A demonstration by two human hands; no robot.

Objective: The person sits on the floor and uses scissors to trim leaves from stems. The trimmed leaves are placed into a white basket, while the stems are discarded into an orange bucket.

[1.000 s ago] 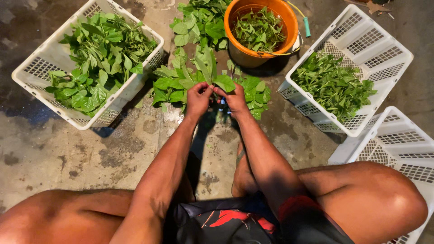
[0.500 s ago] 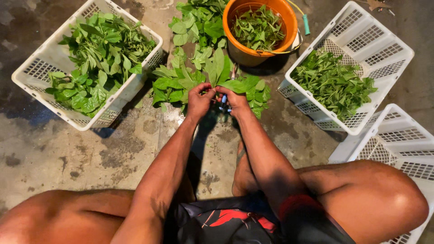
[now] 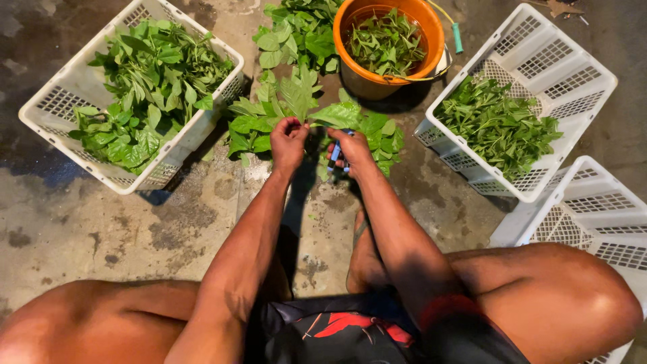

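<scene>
Stained wet concrete floor (image 3: 101, 229) carries a loose pile of green leafy stems (image 3: 269, 125), where the left hand (image 3: 288, 140) now pinches a raised sprig shut and the right hand (image 3: 350, 149), drawn slightly nearer, stays clamped on a small blue-handled tool (image 3: 337, 154).

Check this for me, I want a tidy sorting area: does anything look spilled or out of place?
Mostly orderly. Only the loose leafy greens heaped on the bare concrete floor beside the orange bucket stand out, since the other greens sit in crates. Nothing looks damaged.
</scene>
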